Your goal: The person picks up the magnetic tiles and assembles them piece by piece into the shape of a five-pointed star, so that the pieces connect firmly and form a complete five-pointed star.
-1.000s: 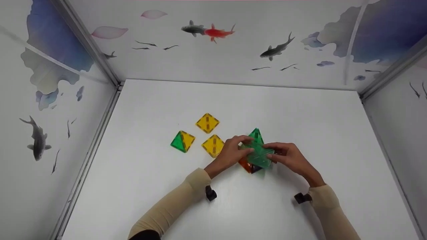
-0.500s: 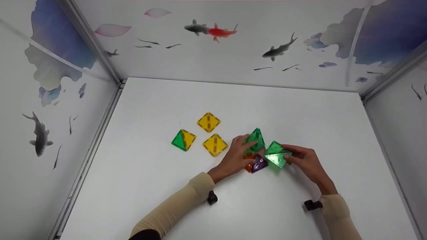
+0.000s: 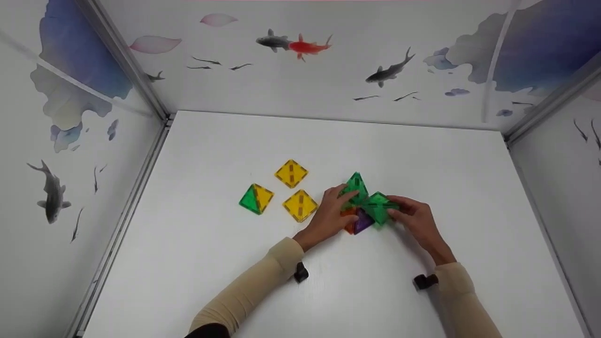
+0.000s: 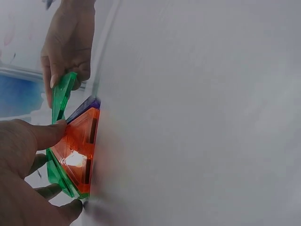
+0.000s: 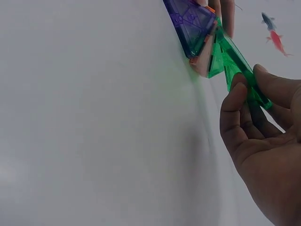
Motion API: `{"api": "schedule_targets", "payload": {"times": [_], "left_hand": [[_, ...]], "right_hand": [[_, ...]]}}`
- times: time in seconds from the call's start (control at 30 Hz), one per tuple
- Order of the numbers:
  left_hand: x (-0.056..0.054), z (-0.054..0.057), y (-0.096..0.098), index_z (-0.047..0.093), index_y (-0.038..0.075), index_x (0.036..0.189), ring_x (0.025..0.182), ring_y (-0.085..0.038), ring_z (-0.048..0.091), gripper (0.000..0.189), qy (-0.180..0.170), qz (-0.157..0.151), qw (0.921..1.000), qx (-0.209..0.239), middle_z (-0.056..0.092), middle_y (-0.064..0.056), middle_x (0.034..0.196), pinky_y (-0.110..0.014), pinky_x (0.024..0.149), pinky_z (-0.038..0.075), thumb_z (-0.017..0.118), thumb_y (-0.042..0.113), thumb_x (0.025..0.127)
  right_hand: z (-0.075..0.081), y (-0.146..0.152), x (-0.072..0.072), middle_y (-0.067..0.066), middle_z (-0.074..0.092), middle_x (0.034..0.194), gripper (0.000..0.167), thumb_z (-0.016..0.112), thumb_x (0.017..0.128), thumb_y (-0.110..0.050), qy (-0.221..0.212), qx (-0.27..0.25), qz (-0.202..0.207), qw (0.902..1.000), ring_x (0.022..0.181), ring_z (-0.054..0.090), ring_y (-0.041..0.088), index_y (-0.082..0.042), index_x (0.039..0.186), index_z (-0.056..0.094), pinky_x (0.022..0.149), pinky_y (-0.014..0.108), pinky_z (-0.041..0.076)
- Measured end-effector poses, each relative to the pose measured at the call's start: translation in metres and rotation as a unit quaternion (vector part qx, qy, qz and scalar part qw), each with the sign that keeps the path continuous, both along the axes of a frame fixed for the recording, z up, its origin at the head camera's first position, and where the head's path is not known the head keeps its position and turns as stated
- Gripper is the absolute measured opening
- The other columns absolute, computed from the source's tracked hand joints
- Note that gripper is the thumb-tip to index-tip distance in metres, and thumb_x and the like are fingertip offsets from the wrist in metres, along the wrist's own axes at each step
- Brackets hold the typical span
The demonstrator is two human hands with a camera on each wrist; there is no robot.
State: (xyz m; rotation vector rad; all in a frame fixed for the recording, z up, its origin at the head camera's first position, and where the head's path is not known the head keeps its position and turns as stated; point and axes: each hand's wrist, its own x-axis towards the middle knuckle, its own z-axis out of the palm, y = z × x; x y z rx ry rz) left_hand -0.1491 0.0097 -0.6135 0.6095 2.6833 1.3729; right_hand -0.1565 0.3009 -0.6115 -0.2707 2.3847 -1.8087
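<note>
My left hand [image 3: 327, 213] holds a small structure of translucent magnetic tiles. Its thumb lies at an orange triangular tile [image 4: 77, 146], and its other fingers reach round to a green tile [image 3: 358, 184]. A purple triangular tile [image 3: 363, 221] joins the orange one on the near side. My right hand [image 3: 415, 220] pinches a pair of green triangular tiles [image 3: 379, 209] between thumb and fingers. In the right wrist view this green pair [image 5: 242, 66] is tilted, its far end at the purple tile's corner; whether they touch is unclear.
Left of the structure on the white table [image 3: 225, 145] lie two yellow diamond shapes [image 3: 291, 173] and one half-green, half-yellow diamond [image 3: 256, 199]. Walls printed with fish [image 3: 307, 47] enclose the table at the back and sides.
Both hands held the green pair over the structure; the left let go and took the structure. The right carried the pair rightward, then back left against it.
</note>
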Motion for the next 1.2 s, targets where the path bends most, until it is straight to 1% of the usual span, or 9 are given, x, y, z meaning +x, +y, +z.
{"api": "schedule_targets", "payload": {"times": [0.17, 0.33, 0.5, 0.7, 0.83, 0.93, 1.0, 1.1, 1.2], "left_hand": [[-0.006, 0.0, -0.002, 0.052, 0.021, 0.166, 0.158, -0.03, 0.033, 0.066, -0.01, 0.015, 0.9998, -0.005, 0.034, -0.01, 0.176, -0.036, 0.126, 0.039, 0.078, 0.026, 0.106], [-0.011, 0.001, -0.003, 0.051, 0.021, 0.167, 0.158, -0.03, 0.033, 0.067, -0.018, 0.014, 0.9997, -0.006, 0.032, -0.009, 0.176, -0.036, 0.126, 0.038, 0.077, 0.027, 0.106], [-0.013, 0.001, -0.003, 0.05, 0.021, 0.167, 0.158, -0.029, 0.032, 0.067, -0.026, 0.019, 0.9995, 0.004, 0.031, -0.008, 0.177, -0.038, 0.127, 0.038, 0.077, 0.028, 0.106], [-0.016, 0.001, 0.001, 0.05, 0.021, 0.167, 0.158, -0.028, 0.033, 0.066, -0.031, 0.028, 0.9991, 0.0, 0.031, -0.008, 0.177, -0.037, 0.127, 0.038, 0.077, 0.027, 0.106], [-0.023, 0.003, 0.006, 0.05, 0.021, 0.167, 0.158, -0.028, 0.032, 0.067, -0.032, 0.037, 0.9988, -0.008, 0.031, -0.008, 0.177, -0.036, 0.126, 0.039, 0.077, 0.028, 0.106], [-0.028, 0.003, 0.009, 0.049, 0.021, 0.167, 0.158, -0.029, 0.032, 0.067, -0.028, 0.039, 0.9988, -0.011, 0.031, -0.01, 0.177, -0.036, 0.125, 0.04, 0.077, 0.029, 0.106], [-0.029, 0.003, 0.009, 0.048, 0.021, 0.168, 0.158, -0.029, 0.032, 0.068, -0.027, 0.038, 0.9989, -0.011, 0.031, -0.01, 0.177, -0.036, 0.125, 0.04, 0.076, 0.029, 0.106], [-0.028, 0.003, 0.004, 0.047, 0.019, 0.168, 0.158, -0.029, 0.032, 0.068, -0.022, 0.036, 0.9991, -0.005, 0.031, -0.011, 0.177, -0.036, 0.126, 0.038, 0.076, 0.028, 0.107], [-0.023, 0.003, -0.007, 0.049, 0.017, 0.167, 0.159, -0.03, 0.032, 0.065, -0.017, 0.036, 0.9992, 0.004, 0.034, -0.013, 0.175, -0.039, 0.128, 0.037, 0.075, 0.027, 0.108]], "right_hand": [[-0.003, -0.007, -0.012, 0.023, 0.07, 0.141, 0.04, 0.077, 0.105, -0.014, -0.011, 0.006, 0.01, 0.9999, 0.109, 0.068, 0.011, 0.0, 0.142, 0.072, 0.086, 0.021, 0.059], [-0.002, -0.007, -0.021, 0.025, 0.071, 0.137, 0.037, 0.075, 0.106, -0.011, -0.02, 0.019, 0.028, 0.9992, 0.107, 0.07, 0.011, 0.002, 0.141, 0.072, 0.087, 0.022, 0.06], [0.0, -0.01, -0.033, 0.023, 0.071, 0.139, 0.037, 0.073, 0.108, -0.01, -0.001, 0.046, 0.06, 0.9971, 0.114, 0.07, 0.012, 0.001, 0.143, 0.07, 0.092, 0.021, 0.059], [0.003, -0.012, -0.042, 0.025, 0.07, 0.14, 0.038, 0.07, 0.109, -0.007, 0.006, 0.071, 0.076, 0.9946, 0.116, 0.067, 0.017, 0.003, 0.145, 0.067, 0.092, 0.019, 0.057], [0.005, -0.012, -0.049, 0.027, 0.07, 0.138, 0.038, 0.067, 0.109, -0.004, 0.015, 0.084, 0.076, 0.9935, 0.11, 0.068, 0.022, 0.006, 0.146, 0.065, 0.088, 0.019, 0.056], [0.007, -0.013, -0.054, 0.029, 0.069, 0.137, 0.038, 0.065, 0.109, 0.0, 0.023, 0.09, 0.075, 0.9929, 0.106, 0.067, 0.033, 0.009, 0.146, 0.063, 0.084, 0.02, 0.056], [0.008, -0.014, -0.055, 0.031, 0.068, 0.138, 0.04, 0.064, 0.11, 0.001, 0.024, 0.099, 0.074, 0.9921, 0.108, 0.066, 0.041, 0.01, 0.149, 0.061, 0.084, 0.021, 0.057], [0.012, -0.018, -0.051, 0.031, 0.065, 0.145, 0.043, 0.064, 0.11, 0.0, 0.031, 0.112, 0.062, 0.9914, 0.12, 0.065, 0.045, 0.01, 0.151, 0.059, 0.092, 0.02, 0.055], [0.016, -0.024, -0.043, 0.025, 0.066, 0.148, 0.043, 0.069, 0.107, -0.002, 0.063, 0.116, 0.028, 0.9908, 0.133, 0.062, 0.041, 0.006, 0.149, 0.063, 0.103, 0.027, 0.054]]}}
